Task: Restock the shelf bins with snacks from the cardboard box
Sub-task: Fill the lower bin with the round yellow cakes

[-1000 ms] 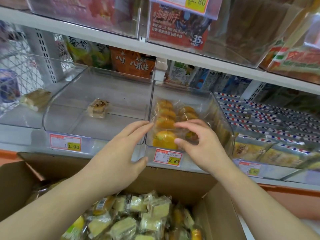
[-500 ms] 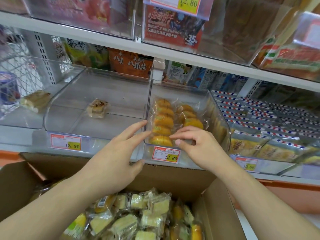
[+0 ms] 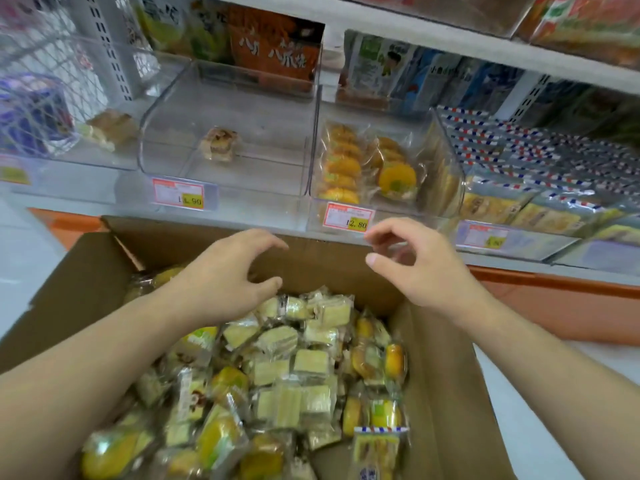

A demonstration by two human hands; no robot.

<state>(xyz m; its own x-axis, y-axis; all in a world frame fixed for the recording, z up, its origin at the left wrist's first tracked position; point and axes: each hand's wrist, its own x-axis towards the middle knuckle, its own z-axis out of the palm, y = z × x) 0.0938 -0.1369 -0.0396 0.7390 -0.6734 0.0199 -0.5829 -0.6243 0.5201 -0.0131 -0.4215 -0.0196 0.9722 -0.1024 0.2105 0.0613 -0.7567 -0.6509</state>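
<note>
Shop shelving (image 3: 415, 39) fills the background, with a row of clear bins along its lower level. At far left one bin (image 3: 69, 157) holds a single pale wrapped cake (image 3: 110, 128), with a wire basket behind it. Next to it the wide clear bin (image 3: 225, 143) holds just one small wrapped pastry (image 3: 220, 144) near its middle, and a price tag (image 3: 178, 194) hangs on its front edge.

Your left hand (image 3: 225, 278) hovers over the far wall of the cardboard box (image 3: 446, 393), fingers loosely curled and holding nothing, thumb just above the wrapped snacks (image 3: 284, 372). These pale green and yellow packets lie heaped in the box, which stands open below the shelf, close in front of you.

To the right of the near-empty bin, the narrower bin (image 3: 446, 161) holds a row of orange-yellow wrapped cakes (image 3: 341, 164) along its left wall and a few more leaning on the right; its price tag (image 3: 349, 218) reads 12.80. Your right hand (image 3: 415, 268) hangs just below that tag, above the box's far right corner, fingers relaxed and bent, gripping nothing.

Farther right, bins are packed with yellow packets edged in red and blue stripes (image 3: 540, 188).
</note>
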